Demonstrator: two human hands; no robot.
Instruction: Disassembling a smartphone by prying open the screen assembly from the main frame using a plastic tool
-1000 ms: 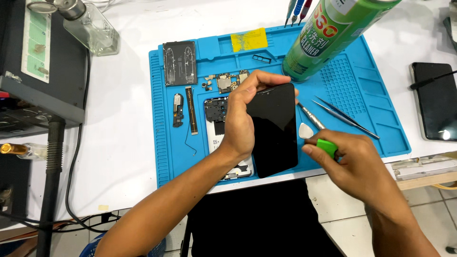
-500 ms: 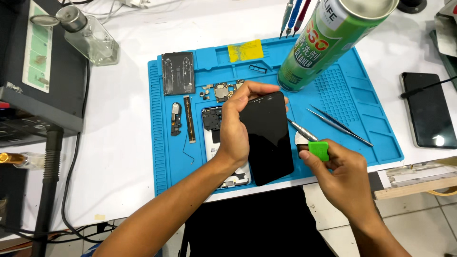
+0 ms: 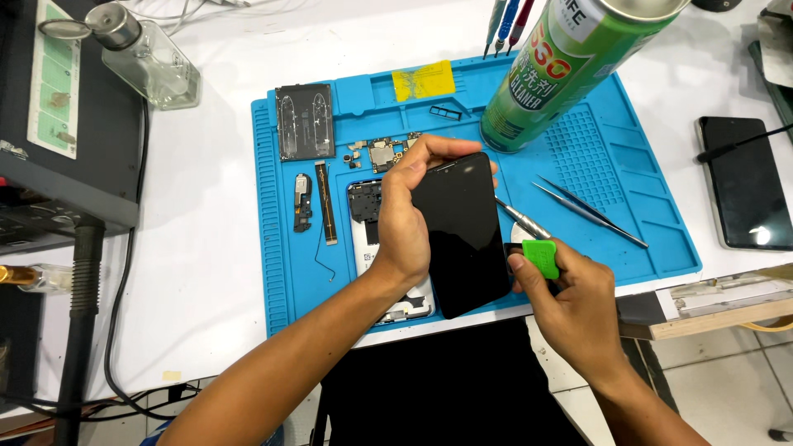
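My left hand [image 3: 402, 215] grips a black phone screen [image 3: 462, 235] by its top and left edge, tilted above the blue repair mat [image 3: 281, 248]. A small green plastic pick [image 3: 542, 257] is pinched in my right hand [image 3: 570, 310], its edge against the right side of the screen. Under the screen lies a white phone frame [image 3: 363, 211] with its inside showing. Small circuit boards [image 3: 382, 153], a flex cable [image 3: 325, 202] and a dark back cover [image 3: 305, 120] lie on the mat to the left.
A tall green spray can [image 3: 570, 66] stands at the mat's back right. Tweezers [image 3: 588, 211] and a screwdriver [image 3: 520, 217] lie to the right of the screen. Another black phone [image 3: 743, 182] rests at the far right, a glass bottle [image 3: 149, 62] at the back left.
The green pick in my right hand has moved up and left to the screen's right edge. My left hand keeps its hold on the screen.
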